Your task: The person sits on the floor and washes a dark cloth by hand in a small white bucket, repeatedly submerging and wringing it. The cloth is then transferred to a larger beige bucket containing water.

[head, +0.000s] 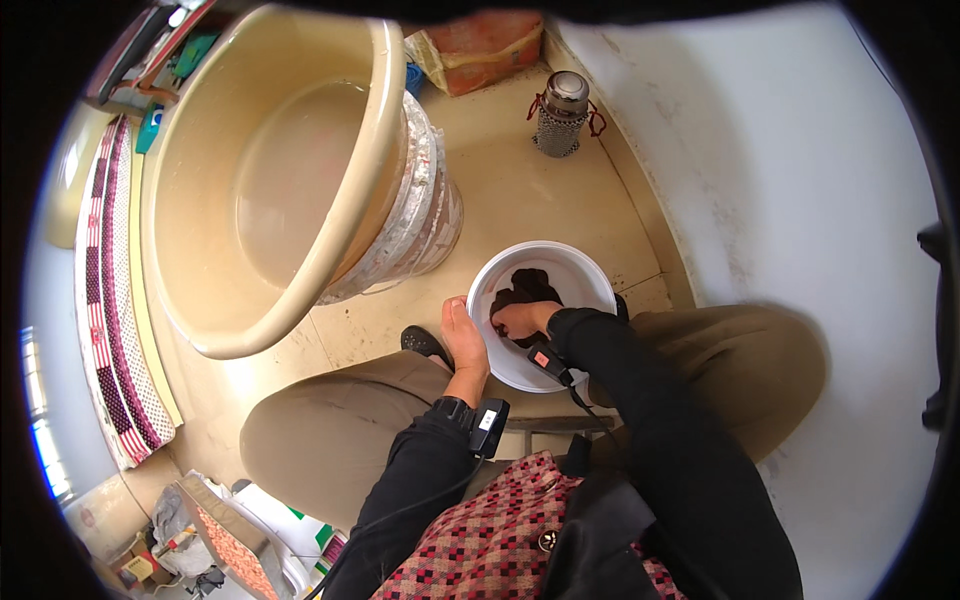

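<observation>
A round white plastic bucket (551, 251) stands on the floor between my knees. Inside it lies a dark brown wet-looking cloth (534, 283). My right hand (523, 318) reaches down into the bucket, its fingers closed on the cloth. Against the bucket's left rim rests my left hand (463, 334), its thumb near the edge; some of its fingers are hidden. Up and to the left, a large beige plastic tub (199, 225) holds cloudy water and sits on a bucket with a stained, peeling surface (439, 217).
By the wall stands a glass flask (561, 120) in a knitted sleeve. An orange package (487, 56) lies at the top. A patterned folded mat (112, 300) is at the left, with bags and a cardboard box (217, 525) at lower left. The white wall (810, 187) runs close on the right.
</observation>
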{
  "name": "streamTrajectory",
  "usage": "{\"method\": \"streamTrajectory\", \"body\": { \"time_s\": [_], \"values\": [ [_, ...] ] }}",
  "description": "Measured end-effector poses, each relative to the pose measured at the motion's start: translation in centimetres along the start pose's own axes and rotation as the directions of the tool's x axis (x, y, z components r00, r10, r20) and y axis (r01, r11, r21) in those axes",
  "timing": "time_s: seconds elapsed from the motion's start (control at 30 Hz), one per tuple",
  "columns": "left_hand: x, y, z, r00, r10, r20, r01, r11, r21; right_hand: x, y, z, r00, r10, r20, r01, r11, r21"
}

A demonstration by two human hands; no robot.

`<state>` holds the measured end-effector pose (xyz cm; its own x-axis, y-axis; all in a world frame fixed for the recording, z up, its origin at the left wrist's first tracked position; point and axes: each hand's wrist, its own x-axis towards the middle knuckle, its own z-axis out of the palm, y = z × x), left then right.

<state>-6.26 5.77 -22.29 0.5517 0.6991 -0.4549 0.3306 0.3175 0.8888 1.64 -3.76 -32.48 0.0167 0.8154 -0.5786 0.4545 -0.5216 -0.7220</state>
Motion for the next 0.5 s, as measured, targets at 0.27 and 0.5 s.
{"method": "streamTrajectory", "body": {
  "time_s": [0.27, 0.5],
  "values": [
    [0.1, -0.4, 0.1, 0.998, 0.068, -0.004, -0.068, 0.996, 0.062, -8.7, -1.5, -2.7, 0.984, 0.169, -0.063, -0.179, 0.871, -0.457],
    [0.1, -0.5, 0.4, 0.997, 0.072, -0.034, -0.069, 0.995, 0.072, -8.7, -1.0, -9.3, 0.993, 0.120, 0.006, -0.118, 0.974, 0.193]
  ]
}}
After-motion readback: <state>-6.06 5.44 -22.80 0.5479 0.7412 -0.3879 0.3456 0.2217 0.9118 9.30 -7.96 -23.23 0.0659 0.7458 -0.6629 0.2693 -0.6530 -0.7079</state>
